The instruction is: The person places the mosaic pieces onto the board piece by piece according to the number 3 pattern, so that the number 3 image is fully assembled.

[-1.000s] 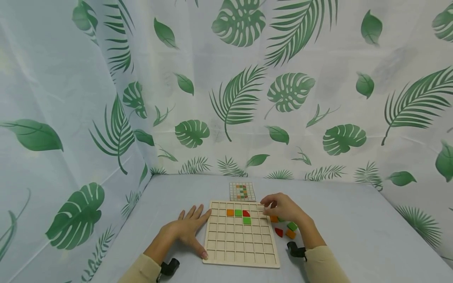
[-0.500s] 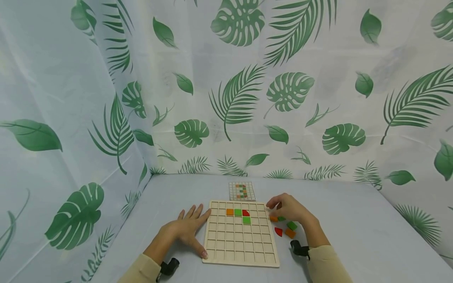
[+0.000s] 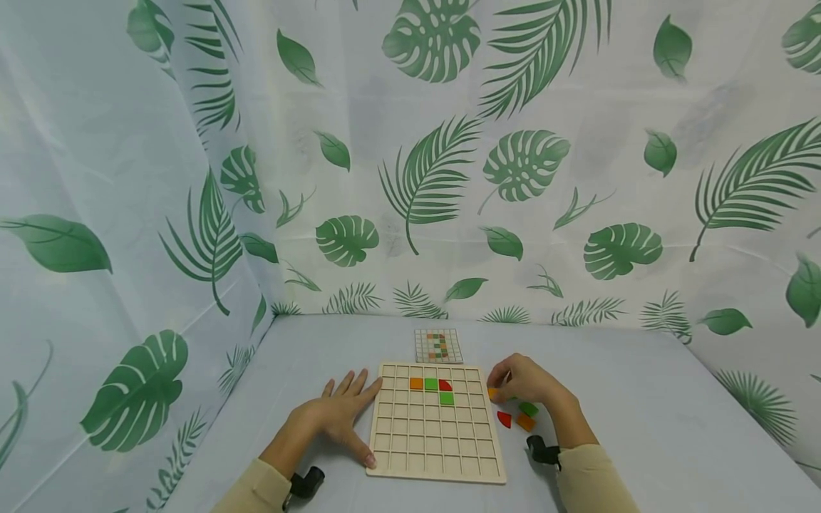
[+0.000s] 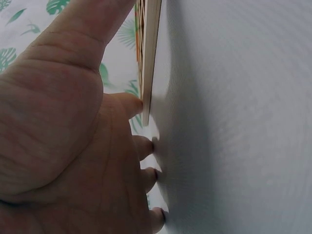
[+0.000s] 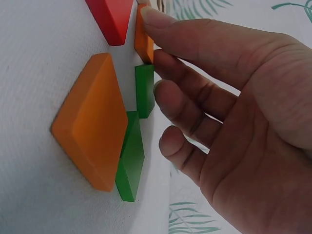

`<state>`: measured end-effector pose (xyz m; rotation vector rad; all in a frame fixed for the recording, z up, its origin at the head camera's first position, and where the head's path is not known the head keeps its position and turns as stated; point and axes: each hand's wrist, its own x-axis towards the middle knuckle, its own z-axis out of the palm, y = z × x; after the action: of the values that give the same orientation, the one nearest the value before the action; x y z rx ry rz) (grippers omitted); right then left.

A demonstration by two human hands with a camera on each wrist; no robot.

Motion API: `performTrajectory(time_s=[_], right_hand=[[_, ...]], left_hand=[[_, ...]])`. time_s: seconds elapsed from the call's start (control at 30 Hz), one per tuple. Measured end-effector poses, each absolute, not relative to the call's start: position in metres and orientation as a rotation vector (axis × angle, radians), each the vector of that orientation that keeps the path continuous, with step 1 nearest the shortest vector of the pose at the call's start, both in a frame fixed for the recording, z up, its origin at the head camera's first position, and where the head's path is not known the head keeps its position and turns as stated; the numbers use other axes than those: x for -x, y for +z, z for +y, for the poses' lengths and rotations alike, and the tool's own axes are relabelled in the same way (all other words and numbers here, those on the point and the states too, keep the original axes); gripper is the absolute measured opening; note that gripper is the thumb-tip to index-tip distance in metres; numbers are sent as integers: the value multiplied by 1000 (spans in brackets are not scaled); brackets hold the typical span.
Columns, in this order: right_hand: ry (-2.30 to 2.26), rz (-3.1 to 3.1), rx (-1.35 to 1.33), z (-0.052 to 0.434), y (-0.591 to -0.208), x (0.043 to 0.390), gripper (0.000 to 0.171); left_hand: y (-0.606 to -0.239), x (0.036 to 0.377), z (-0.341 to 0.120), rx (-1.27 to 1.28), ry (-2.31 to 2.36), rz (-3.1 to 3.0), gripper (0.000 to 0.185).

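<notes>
A pale wooden grid board (image 3: 434, 445) lies on the table, with orange (image 3: 416, 383), green (image 3: 431, 384) and red (image 3: 445, 385) tiles in one row and another green tile (image 3: 447, 398) below the red one. My left hand (image 3: 338, 419) is spread at the board's left side, thumb and index finger touching its edge. Beside the board's right edge, my right hand (image 3: 524, 378) pinches an orange square tile (image 5: 142, 41) between thumb and index finger. The right wrist view shows its other fingers loosely bent near a green tile (image 5: 144, 90).
Loose on the table right of the board are a red rounded tile (image 3: 504, 419), an orange tile (image 3: 526, 422) and a green tile (image 3: 529, 409). A small card with a printed coloured grid (image 3: 439, 346) lies behind the board. Leaf-patterned curtains (image 3: 436, 178) surround the table.
My right hand has moved right from above the board's edge and down to the loose tiles, where it has taken hold of the orange one. The left hand stays put.
</notes>
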<state>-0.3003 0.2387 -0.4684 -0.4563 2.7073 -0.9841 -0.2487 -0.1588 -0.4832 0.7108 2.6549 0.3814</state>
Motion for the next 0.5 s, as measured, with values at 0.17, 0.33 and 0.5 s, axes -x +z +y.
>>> performTrajectory(time_s=[0.17, 0.33, 0.5], right_hand=[[-960, 2721, 394, 238, -468, 300, 14], [-965, 2697, 429, 240, -471, 301, 15], [-1005, 2665, 481, 241, -474, 303, 17]], left_hand=[[-482, 250, -158, -704, 382, 2660, 138], [-481, 249, -158, -710, 383, 2651, 137], [-479, 247, -158, -719, 395, 2641, 135]])
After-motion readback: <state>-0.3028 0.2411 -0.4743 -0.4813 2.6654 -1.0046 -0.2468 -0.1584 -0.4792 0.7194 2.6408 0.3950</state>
